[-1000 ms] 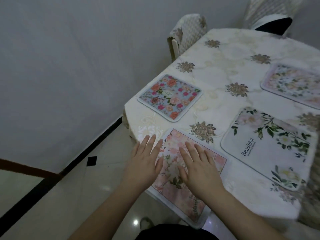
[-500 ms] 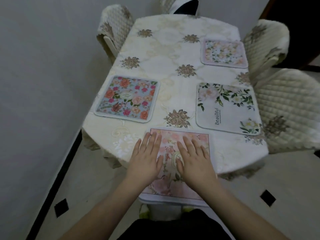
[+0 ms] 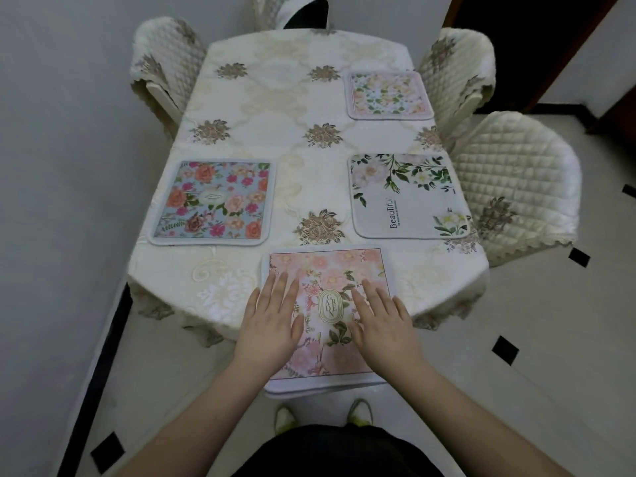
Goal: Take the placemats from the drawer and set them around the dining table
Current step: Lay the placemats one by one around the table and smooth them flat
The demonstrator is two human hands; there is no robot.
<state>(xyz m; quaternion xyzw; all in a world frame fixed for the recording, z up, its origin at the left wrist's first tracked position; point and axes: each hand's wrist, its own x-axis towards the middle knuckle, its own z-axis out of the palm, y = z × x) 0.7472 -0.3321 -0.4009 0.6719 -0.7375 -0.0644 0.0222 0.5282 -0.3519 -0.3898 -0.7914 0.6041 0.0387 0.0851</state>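
A pink floral placemat (image 3: pixel 327 270) lies at the near end of the dining table (image 3: pixel 303 156), its near part hanging past the table edge. My left hand (image 3: pixel 272 321) and my right hand (image 3: pixel 382 321) rest flat on it, fingers straight, one on each side of its oval label. A blue floral placemat (image 3: pixel 211 201) lies on the left side. On the right a white placemat (image 3: pixel 409 196) with green leaves lies nearer, and a pale pink floral placemat (image 3: pixel 389 94) lies farther back.
Quilted cream chairs stand at the back left (image 3: pixel 165 63), at the right (image 3: pixel 516 187) and at the back right (image 3: pixel 457 70). A wall runs close along the left. Pale tiled floor (image 3: pixel 516 339) with black diamonds lies to the right. My feet show below the table end.
The view has swung round to face the table end squarely. Both hands have slid apart on the pink placemat, uncovering its oval label.
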